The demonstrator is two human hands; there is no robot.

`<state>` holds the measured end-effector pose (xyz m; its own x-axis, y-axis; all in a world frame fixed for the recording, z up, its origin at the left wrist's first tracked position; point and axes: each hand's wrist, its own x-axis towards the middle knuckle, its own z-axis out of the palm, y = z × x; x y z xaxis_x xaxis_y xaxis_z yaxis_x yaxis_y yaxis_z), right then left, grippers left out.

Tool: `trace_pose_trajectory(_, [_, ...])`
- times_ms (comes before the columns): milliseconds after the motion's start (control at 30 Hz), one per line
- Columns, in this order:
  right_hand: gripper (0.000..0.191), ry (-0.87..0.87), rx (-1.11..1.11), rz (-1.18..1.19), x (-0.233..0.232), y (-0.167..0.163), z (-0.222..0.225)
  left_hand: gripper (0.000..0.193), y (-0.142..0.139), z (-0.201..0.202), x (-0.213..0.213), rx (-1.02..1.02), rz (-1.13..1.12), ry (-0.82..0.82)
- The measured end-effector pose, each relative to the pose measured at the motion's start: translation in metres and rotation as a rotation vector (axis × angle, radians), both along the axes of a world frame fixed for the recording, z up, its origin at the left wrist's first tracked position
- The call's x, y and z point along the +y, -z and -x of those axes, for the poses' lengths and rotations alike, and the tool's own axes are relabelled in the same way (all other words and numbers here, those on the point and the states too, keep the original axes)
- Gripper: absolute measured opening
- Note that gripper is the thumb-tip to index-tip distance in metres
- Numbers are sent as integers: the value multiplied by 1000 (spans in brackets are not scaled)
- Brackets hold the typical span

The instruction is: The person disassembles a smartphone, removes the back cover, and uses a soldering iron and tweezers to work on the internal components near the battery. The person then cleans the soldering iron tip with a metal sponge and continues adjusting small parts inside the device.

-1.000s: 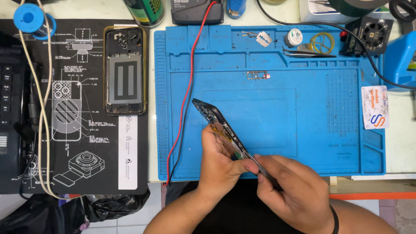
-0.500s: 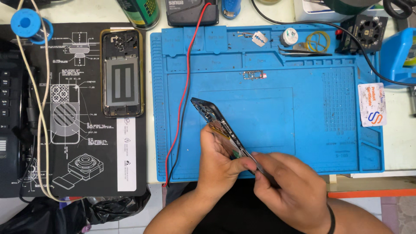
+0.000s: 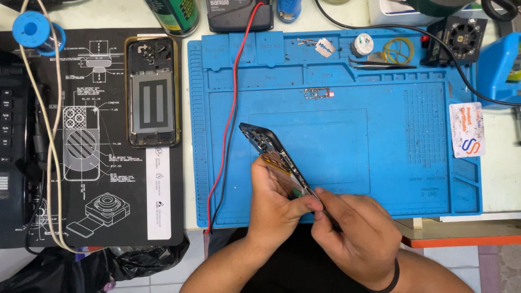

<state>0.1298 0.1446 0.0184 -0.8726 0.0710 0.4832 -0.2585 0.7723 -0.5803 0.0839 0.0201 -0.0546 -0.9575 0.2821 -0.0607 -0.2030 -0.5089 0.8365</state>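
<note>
A: Where does the opened phone (image 3: 269,149) sit?

B: Tilted above the blue mat (image 3: 347,135), over its near edge; the left hand (image 3: 277,203) is clamped around its lower end.

A: And the right hand (image 3: 355,233)?

B: Closed, fingertips pinched against that same lower end; the upper end juts free, up-left.

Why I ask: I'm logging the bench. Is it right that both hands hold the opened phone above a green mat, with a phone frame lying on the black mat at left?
Not quite: the mat is blue, as the head view shows. Both hands, left and right, hold the phone above it; the frame lies on the black mat.
</note>
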Motion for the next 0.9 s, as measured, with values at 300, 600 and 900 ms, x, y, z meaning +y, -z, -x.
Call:
trace_pose_trajectory(300, [29,-27,-146,114,11,-15,0,99,-1,-4,1,-10,47,19])
trace_pose_trajectory(600, [27,-18,-246,195,13,-17,-7,103,-2,-1,-2,-53,-54,3])
trace_pose_trajectory(900, [28,-119,-259,168,21,-24,-6,107,7,-5,-6,-24,21,17])
